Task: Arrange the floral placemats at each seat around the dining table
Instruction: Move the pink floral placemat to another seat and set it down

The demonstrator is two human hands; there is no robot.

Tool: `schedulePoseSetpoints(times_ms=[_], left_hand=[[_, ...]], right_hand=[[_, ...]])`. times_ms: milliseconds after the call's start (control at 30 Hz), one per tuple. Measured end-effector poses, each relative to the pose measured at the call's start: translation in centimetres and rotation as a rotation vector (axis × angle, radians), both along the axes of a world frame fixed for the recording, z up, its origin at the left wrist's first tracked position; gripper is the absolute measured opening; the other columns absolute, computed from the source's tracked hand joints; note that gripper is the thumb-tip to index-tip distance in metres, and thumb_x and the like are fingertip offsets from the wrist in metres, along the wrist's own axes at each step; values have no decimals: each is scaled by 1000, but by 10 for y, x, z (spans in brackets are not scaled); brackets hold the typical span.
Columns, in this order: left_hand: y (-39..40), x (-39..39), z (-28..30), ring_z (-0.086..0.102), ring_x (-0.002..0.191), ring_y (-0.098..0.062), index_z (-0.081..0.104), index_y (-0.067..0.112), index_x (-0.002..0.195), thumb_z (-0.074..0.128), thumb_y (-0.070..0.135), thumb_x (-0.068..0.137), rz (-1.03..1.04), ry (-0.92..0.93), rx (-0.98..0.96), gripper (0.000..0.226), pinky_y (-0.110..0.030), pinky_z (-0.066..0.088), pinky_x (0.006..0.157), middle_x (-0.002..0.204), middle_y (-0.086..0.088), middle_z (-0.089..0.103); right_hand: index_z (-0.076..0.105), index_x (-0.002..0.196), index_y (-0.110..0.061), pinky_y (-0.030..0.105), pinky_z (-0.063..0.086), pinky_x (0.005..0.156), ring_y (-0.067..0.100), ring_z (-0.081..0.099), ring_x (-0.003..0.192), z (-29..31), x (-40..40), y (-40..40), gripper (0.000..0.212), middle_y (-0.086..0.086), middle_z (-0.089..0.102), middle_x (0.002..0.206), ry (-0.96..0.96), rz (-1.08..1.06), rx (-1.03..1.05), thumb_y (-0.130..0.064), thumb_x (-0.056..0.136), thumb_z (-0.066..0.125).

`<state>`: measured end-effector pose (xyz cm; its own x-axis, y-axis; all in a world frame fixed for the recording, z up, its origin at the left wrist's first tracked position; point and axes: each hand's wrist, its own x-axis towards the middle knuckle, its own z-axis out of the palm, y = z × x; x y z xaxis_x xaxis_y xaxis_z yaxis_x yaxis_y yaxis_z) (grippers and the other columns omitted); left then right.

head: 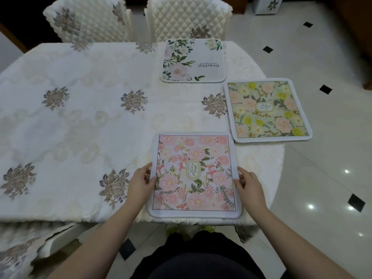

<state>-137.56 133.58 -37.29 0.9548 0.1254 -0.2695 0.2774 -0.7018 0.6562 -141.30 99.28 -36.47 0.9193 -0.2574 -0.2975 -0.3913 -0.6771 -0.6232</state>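
- Where the near table edge meets the person's dark-clothed lap, a pink rose-printed square placemat (194, 174) marked GARDEN lies flat on the cream embroidered tablecloth (80, 117).
- Left hand (141, 181) pinches its left border, thumb on top; right hand (248, 183) grips the right border likewise.
- Right, beyond: yellow-and-peach flowered placemat (267, 109), overhanging the rounded table end.
- Farther: white green-leafed placemat (193, 61) reading Beautiful, before two quilted cream chairs (188, 17).

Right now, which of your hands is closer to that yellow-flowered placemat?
Right. The right hand grips the pink GARDEN placemat's right edge, below the yellow-flowered placemat; the left hand grips the far edge.
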Motion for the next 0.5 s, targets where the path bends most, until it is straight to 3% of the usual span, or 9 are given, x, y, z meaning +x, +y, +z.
schedulePoseSetpoints(times_ms=[100,233,300,433,500], left_hand=[[1,-2,0,54,83,-10,47,15,144,64,18,93,14,-26,-4,53,-31,49,79,101,0,54],[-5,-5,9,49,108,-16,44,13,144,55,16,96,113,-172,5,49,-32,40,94,117,-3,53],[-12,1,11,45,120,-19,46,12,142,54,16,97,12,-251,46,46,-32,33,102,127,-7,53],[-38,35,4,44,128,-24,50,7,140,39,30,97,-255,-372,131,50,-43,37,109,136,-12,54],[-56,57,-2,38,138,-25,48,6,142,34,31,100,-302,-381,171,51,-43,31,116,144,-13,51]], right_hand=[[49,141,-19,27,40,73,13,55,80,-3,-5,1,46,-4,46,104,-14,-42,-32,-19,96,58],[42,143,-16,38,46,87,21,53,99,-2,-9,9,51,-1,45,115,-159,-170,-97,-17,94,57],[44,141,-14,42,43,96,23,50,110,-3,-1,18,46,5,51,122,-197,-145,-99,-17,96,53],[45,143,-12,30,30,106,19,43,124,-1,39,54,43,8,53,135,-248,46,-70,-18,100,47],[40,147,-11,35,29,114,20,39,133,-4,67,76,47,8,47,144,-267,156,-106,-17,101,44]])
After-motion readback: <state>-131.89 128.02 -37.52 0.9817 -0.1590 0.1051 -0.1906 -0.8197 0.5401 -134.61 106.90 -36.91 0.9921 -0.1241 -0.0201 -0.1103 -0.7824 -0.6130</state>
